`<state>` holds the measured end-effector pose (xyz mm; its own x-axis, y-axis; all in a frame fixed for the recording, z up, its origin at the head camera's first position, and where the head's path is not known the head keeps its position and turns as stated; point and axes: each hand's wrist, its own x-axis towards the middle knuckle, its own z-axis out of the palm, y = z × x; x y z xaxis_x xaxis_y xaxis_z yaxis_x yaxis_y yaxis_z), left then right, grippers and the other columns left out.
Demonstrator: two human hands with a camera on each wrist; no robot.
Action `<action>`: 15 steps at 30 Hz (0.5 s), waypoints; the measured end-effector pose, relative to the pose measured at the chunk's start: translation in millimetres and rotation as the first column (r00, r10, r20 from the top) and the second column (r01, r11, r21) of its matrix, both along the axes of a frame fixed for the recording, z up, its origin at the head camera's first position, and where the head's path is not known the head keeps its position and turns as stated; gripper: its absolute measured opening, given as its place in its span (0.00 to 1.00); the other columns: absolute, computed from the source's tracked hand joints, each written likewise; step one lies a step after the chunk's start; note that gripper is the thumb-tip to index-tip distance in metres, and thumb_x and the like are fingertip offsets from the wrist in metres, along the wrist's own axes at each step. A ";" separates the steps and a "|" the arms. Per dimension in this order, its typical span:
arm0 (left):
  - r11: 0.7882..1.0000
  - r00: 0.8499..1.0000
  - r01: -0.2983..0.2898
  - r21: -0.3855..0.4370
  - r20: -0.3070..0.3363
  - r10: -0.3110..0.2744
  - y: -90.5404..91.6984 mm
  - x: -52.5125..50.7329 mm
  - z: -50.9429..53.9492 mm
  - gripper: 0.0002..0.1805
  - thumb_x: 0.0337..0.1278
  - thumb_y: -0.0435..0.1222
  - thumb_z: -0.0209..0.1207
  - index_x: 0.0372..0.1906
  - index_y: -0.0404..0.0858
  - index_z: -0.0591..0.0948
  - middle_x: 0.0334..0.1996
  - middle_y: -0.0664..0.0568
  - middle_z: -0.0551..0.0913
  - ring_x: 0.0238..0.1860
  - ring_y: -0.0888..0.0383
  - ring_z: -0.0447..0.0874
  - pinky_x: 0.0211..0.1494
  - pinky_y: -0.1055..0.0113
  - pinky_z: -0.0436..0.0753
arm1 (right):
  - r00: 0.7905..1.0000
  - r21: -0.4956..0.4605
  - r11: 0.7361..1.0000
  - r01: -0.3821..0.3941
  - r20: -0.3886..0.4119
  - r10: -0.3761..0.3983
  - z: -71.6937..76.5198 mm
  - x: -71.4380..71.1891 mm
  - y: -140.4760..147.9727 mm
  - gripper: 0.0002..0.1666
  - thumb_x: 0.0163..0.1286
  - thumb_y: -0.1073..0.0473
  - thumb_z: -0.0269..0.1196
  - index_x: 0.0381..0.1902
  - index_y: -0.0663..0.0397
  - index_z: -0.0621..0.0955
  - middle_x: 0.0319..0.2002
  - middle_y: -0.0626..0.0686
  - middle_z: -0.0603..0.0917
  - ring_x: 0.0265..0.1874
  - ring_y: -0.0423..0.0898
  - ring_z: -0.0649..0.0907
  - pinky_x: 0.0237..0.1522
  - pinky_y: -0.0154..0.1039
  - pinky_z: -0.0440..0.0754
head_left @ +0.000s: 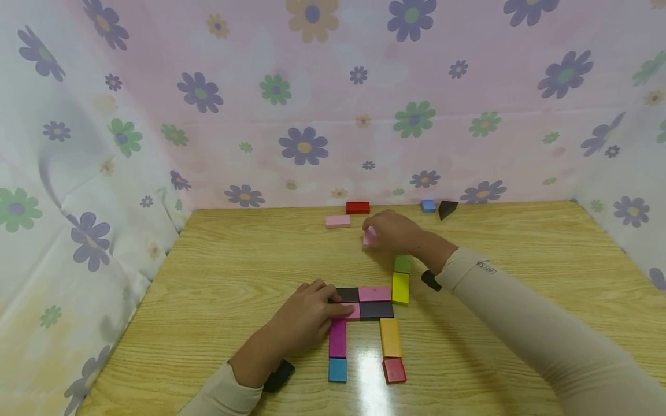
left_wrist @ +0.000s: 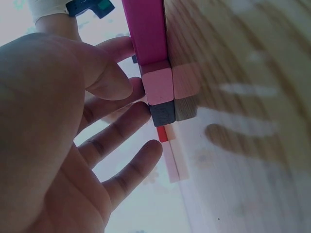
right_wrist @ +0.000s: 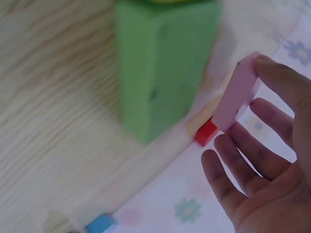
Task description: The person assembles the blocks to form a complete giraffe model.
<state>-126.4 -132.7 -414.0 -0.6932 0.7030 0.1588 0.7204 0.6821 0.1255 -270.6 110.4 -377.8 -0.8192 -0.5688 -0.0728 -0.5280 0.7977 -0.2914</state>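
Note:
My right hand [head_left: 395, 232] pinches a pink block [right_wrist: 238, 92] between thumb and fingertips, above the far part of the table. Nearest to it on the table is a green block [head_left: 403, 263], which touches a yellow block [head_left: 400, 288]. My left hand [head_left: 307, 315] rests its fingers, fairly straight, against the left end of a two-row group: a black block [head_left: 347, 294] and a long pink block [head_left: 374, 293] behind, a pink block [head_left: 356, 312] and a black block [head_left: 377, 310] in front. Fingers partly cover the left blocks.
In front of the group lie magenta [head_left: 337, 340], blue [head_left: 337, 370], orange [head_left: 391, 337] and red [head_left: 394, 370] blocks in two columns. At the back are pink [head_left: 337, 221], red [head_left: 358, 207] and blue [head_left: 428, 206] blocks and a black triangular block [head_left: 447, 209]. A flowered cloth [head_left: 312, 104] encloses the table.

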 end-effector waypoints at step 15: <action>1.000 1.000 -0.002 0.010 0.012 0.002 0.2 -1.6 -3.0 0.18 0.72 0.37 0.55 0.56 0.61 0.85 0.45 0.60 0.83 0.47 0.60 0.75 0.50 0.60 0.77 | 0.991 -0.123 0.984 0.127 0.062 -0.120 -7.0 -9.3 67.5 0.28 0.65 0.50 0.70 0.57 0.64 0.82 0.50 0.60 0.86 0.40 0.51 0.83 0.46 0.50 0.81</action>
<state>-128.0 -132.5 -417.0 -0.6966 0.7000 0.1576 0.7174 0.6821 0.1412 -279.9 178.0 -384.9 -0.8805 -0.4710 -0.0528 -0.4086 0.8107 -0.4193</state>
